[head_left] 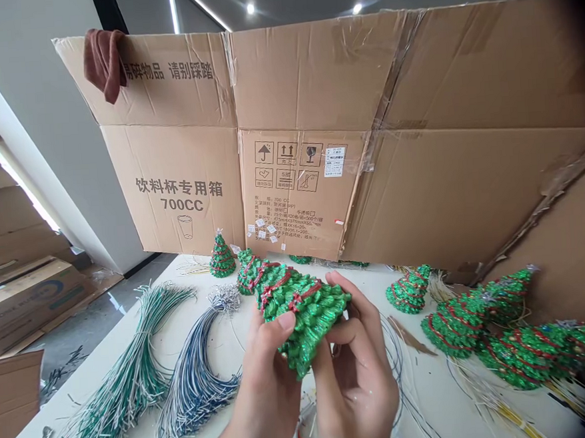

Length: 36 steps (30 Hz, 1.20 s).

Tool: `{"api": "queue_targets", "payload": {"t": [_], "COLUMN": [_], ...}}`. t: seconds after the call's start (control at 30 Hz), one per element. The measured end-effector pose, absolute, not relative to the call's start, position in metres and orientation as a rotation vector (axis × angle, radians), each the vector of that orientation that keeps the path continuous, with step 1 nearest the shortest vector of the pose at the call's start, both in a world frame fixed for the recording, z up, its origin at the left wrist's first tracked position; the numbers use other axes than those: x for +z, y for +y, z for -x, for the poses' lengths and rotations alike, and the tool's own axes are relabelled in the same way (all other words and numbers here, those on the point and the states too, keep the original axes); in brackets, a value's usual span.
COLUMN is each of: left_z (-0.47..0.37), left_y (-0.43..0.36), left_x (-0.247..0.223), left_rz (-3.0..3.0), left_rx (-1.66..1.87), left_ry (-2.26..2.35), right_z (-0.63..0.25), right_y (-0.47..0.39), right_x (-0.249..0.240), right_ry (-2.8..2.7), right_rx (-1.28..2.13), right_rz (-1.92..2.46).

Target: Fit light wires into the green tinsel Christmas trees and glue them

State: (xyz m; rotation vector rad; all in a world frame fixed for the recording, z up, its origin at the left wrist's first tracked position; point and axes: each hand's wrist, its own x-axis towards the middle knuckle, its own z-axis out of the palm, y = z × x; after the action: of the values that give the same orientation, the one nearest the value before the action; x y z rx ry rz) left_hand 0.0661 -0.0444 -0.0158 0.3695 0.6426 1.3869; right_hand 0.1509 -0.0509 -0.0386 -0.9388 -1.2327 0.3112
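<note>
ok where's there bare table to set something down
Bare table shows between the right hand and the nearest small tree, plus a narrow gap between the green and blue wire bundles. The right side is crowded with trees and loose wires.

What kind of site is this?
Probably a small craft workshop: wire bundles on a white table, several miniature Christmas trees, large cardboard sheeting behind.
</note>
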Motion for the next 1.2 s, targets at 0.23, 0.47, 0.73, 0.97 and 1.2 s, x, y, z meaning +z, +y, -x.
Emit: {"api": "queue_targets", "payload": {"t": [0.23, 0.47, 0.73, 0.97, 1.2], "left_z": [-0.058, -0.063, -0.066, -0.066, -0.063], "left_y": [-0.042, -0.049, -0.046, -0.051, -0.044], "left_x": [-0.001, -0.001, -0.011, -0.01, -0.014], "left_rz": [-0.32, -0.355, -0.419, -0.437, -0.346], "left_rx": [1.477, 1.525, 1.523, 1.493, 1.371], "left_ry": [0.566, 0.566, 0.568, 0.625, 0.602], "right_z": [-0.15, -0.156, -0.154, -0.155, -0.155], "right_y": [-0.048, -0.046, -0.042, -0.041, -0.042], "right_x": [-0.037, -0.046, -0.041, -0.043, -0.048], "right_ry": [-1.178, -1.15, -1.093, -1.122, -1.183], "right_rx": [0.411, 0.509, 0.563, 0.475, 0.197], "right_rz": [0.888, 0.879, 0.88, 0.939, 0.93]}}
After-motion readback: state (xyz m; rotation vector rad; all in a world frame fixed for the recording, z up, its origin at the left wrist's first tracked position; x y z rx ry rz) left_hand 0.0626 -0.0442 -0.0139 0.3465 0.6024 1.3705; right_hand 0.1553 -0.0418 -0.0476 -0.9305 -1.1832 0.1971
